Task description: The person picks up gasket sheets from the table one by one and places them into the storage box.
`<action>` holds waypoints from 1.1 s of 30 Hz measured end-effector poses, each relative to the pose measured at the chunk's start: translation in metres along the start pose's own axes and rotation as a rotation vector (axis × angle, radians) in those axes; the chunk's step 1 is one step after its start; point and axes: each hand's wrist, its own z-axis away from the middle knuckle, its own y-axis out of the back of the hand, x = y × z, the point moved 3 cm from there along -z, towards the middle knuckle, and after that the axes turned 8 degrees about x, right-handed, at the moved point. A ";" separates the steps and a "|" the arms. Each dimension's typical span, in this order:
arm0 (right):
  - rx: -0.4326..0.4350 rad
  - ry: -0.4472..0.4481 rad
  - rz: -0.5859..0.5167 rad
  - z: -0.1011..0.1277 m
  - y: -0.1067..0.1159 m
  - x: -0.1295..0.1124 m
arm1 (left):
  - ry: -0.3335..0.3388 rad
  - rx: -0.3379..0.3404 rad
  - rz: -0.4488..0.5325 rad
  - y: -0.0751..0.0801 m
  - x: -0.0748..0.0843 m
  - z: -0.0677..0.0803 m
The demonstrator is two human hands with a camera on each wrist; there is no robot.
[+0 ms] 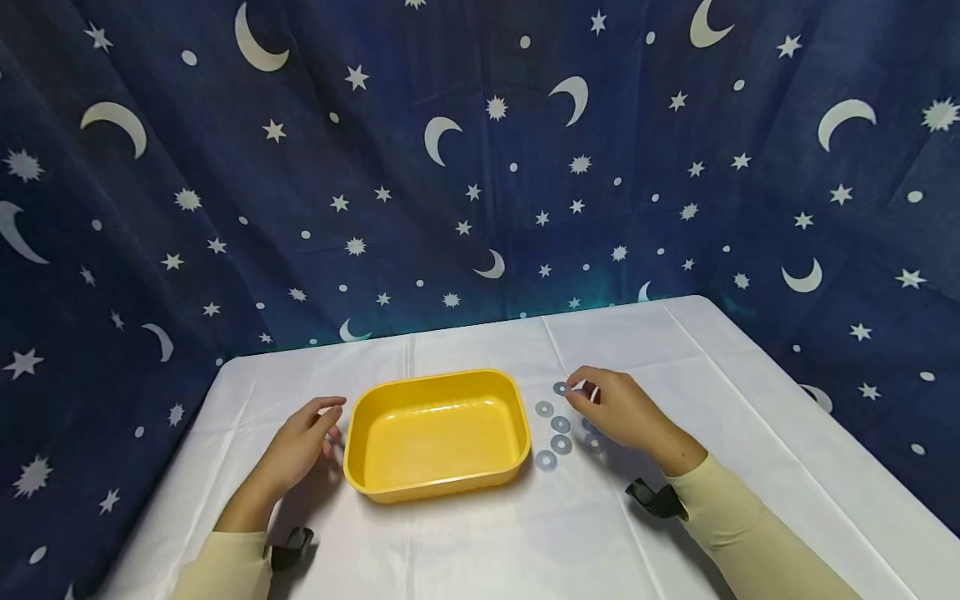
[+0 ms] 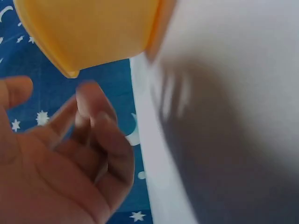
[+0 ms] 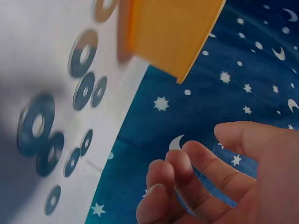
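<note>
A yellow rectangular tub [image 1: 435, 483] stands on the table, its inside bare. Beside its left end hovers my left hand [image 1: 296, 454], fingers loosely bent and holding nothing. Several flat grey metal washers [image 1: 539, 463] lie scattered to the right of the tub. My right hand [image 1: 626, 412] is above the far part of these washers and partly hides some in the head view. In the right wrist view, thumb and fingers of the right hand [image 3: 224, 175] are apart with nothing between them, and the washers [image 3: 24, 137] lie on the cloth.
White cloth [image 1: 480, 550] covers the table. A dark blue curtain [image 1: 420, 75] with moons and stars hangs behind the table and along its sides. Each wrist wears a black strap mount [image 1: 656, 500].
</note>
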 end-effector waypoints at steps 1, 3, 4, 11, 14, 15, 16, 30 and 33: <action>0.000 -0.004 -0.022 0.002 -0.001 0.001 | 0.011 -0.026 0.049 -0.003 -0.002 0.000; -0.002 -0.009 -0.051 0.005 -0.004 0.003 | 0.021 -0.072 0.120 -0.007 -0.006 -0.001; -0.005 -0.013 -0.064 0.007 -0.005 0.005 | 0.018 -0.094 0.142 -0.010 -0.007 -0.001; -0.079 0.002 -0.092 0.010 -0.010 0.025 | 0.003 -0.147 0.178 -0.016 -0.014 0.000; -0.143 0.017 -0.139 0.012 -0.012 0.034 | 0.002 -0.166 0.181 -0.017 -0.017 0.000; -0.167 0.014 -0.154 0.012 -0.013 0.037 | 0.003 -0.175 0.187 -0.017 -0.018 0.000; -0.194 0.013 -0.170 0.013 -0.014 0.040 | 0.003 -0.183 0.194 -0.018 -0.019 0.000; -0.319 0.018 -0.144 0.018 -0.022 0.055 | 0.015 -0.286 0.385 -0.022 -0.030 -0.004; -0.320 0.023 -0.128 0.017 -0.022 0.054 | 0.020 -0.283 0.404 -0.021 -0.034 -0.003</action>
